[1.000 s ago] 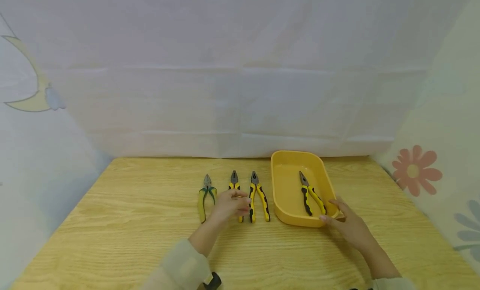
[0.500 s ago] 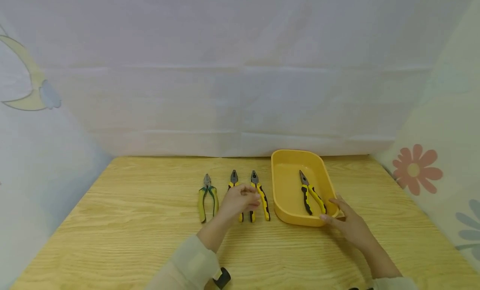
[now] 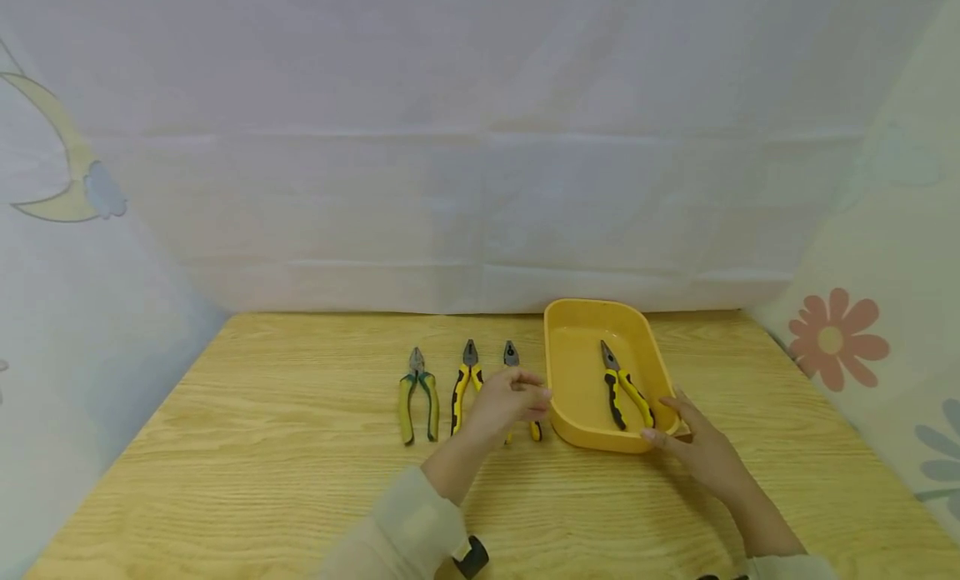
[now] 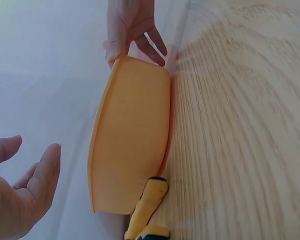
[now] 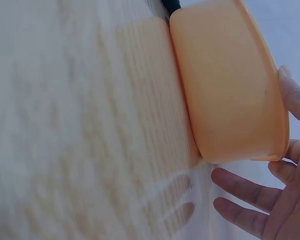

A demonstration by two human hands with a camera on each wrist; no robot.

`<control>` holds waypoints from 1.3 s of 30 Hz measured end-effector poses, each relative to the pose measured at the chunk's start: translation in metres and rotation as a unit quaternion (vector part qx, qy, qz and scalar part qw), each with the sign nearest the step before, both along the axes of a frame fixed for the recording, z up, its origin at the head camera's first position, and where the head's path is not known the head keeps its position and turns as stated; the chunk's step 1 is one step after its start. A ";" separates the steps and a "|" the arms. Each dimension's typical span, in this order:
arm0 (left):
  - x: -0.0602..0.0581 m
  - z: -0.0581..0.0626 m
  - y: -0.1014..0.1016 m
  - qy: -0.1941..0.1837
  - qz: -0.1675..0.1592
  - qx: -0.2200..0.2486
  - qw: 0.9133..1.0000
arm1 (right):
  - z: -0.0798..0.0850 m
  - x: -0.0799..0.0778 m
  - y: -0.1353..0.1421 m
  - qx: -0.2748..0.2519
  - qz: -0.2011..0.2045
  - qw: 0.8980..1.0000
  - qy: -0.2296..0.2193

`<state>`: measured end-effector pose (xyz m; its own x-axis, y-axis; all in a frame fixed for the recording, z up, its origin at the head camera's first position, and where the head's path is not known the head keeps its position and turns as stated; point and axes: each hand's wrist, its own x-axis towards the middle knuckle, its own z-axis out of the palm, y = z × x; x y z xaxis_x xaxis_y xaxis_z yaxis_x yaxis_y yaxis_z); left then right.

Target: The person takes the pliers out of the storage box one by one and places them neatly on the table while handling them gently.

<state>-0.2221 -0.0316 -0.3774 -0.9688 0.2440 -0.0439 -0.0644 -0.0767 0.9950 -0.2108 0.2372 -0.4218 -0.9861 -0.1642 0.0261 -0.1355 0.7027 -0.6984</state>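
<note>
My left hand hovers above a pair of combination pliers, hiding most of its yellow-black handles. In the left wrist view its thumb and fingers are spread apart with nothing between them, close to the side of a yellow plastic tray. My right hand holds the tray's near right corner, thumb on the rim and a finger under it, as the right wrist view shows. Inside the tray lie long-nose pliers with yellow-black handles.
Left of my left hand lie yellow-black pliers and, further left, pliers with green-yellow handles. All rest on a wooden table. A white cloth hangs along its back edge.
My left hand has moved right, from the middle pliers to over the pliers beside the tray, uncovering the middle ones. My right hand and the tray stay in place.
</note>
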 end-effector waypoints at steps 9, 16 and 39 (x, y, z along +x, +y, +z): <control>-0.001 0.003 0.015 0.001 -0.019 -0.001 1.000 | 0.000 -0.001 0.000 0.003 -0.001 1.000 -0.007; 0.000 0.004 0.025 -0.014 -0.013 -0.007 1.000 | 0.000 0.001 0.000 0.007 -0.006 1.000 -0.013; -0.002 -0.001 0.043 -0.010 0.009 -0.011 1.000 | 0.003 0.001 -0.002 -0.004 0.004 1.000 -0.006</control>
